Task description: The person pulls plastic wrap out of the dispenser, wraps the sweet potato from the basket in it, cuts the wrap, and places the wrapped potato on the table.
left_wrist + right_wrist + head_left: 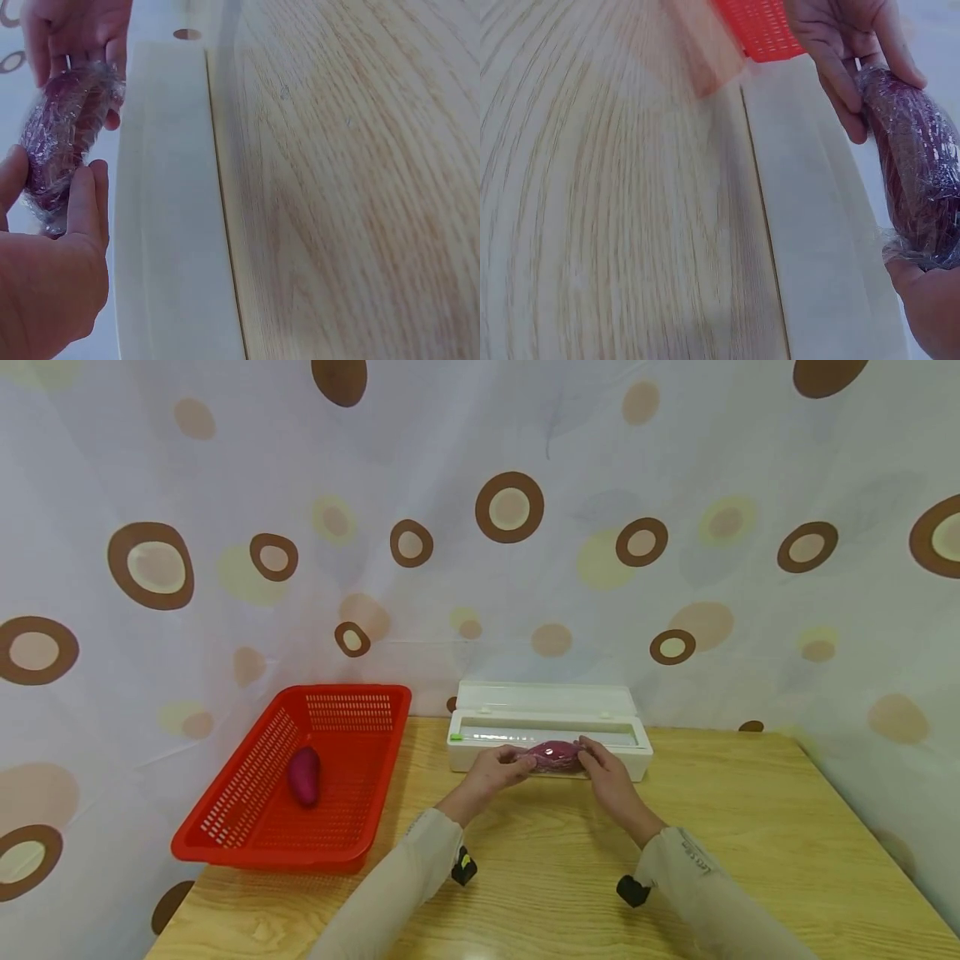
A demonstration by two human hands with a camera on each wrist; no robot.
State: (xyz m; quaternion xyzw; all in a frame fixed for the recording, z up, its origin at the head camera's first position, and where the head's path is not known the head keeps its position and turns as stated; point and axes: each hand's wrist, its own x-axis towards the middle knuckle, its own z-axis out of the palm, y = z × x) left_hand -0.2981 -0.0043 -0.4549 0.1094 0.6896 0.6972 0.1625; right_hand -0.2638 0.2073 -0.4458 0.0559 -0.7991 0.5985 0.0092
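A purple sweet potato [555, 753] is wrapped in clear cling film and held level just in front of a white cling film box. My left hand [493, 774] pinches its left end between thumb and fingers. At the opposite end, my right hand [609, 781] grips the film-covered tip. Wrinkled film [911, 142] clings around the sweet potato in the right wrist view, with loose folds near the right hand. The left wrist view shows the wrapped sweet potato [64, 139] between both hands, above the white box edge [169, 202].
The white cling film box [637, 762] stands at the table's back with its lid [543, 696] raised. To the left is a red plastic basket [360, 827] holding another purple sweet potato [303, 776]. A patterned curtain [450, 443] hangs behind the wooden table [547, 877].
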